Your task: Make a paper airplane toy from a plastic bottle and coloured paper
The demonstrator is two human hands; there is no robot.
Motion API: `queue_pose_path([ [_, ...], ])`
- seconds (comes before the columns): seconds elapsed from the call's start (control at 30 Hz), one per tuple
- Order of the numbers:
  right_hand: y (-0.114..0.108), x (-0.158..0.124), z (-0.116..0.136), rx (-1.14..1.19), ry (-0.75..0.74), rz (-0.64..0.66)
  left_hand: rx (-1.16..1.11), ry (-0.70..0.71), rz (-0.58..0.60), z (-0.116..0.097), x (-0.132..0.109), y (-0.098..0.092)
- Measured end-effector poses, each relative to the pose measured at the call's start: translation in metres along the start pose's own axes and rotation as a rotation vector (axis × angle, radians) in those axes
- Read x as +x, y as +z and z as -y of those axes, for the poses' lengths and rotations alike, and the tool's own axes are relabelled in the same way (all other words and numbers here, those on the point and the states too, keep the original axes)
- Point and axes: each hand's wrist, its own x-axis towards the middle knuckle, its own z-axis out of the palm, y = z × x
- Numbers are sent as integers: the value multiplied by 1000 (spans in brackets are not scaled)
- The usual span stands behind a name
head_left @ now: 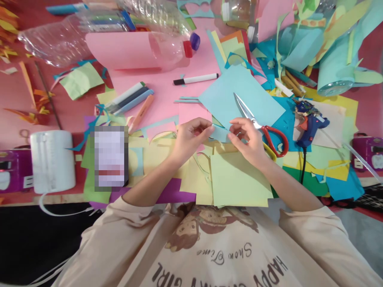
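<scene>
My left hand (pixel 190 137) and my right hand (pixel 247 137) pinch a small light-blue paper piece (pixel 220 133) between them, one on each side, just above the heap of coloured sheets. A larger light-blue sheet (pixel 236 97) lies right behind the hands. Red-handled scissors (pixel 263 125) rest on that sheet, blades pointing up-left, their handle just right of my right hand. Under my wrists lies a pale yellow-green sheet (pixel 236 181).
A blue glue gun (pixel 309 123) sits at the right. A black-capped white marker (pixel 196 79), several pens (pixel 130 99) and clear plastic bottles (pixel 167 48) lie behind. A white roll (pixel 52 159) stands left, a phone (pixel 110 157) beside it. Rolled teal paper (pixel 338 59) is far right.
</scene>
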Motion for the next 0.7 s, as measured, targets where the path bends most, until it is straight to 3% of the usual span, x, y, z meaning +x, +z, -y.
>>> queue_pose_path([
  [0.33,6,-2,1,203,187,222,1,166,17,2,-4,3],
  [0.5,10,-1,-1,268,234,202,85,207,100,2,-9,4],
  [0.7,10,-2,1,284,222,153,174,159,138,-3,-6,4],
])
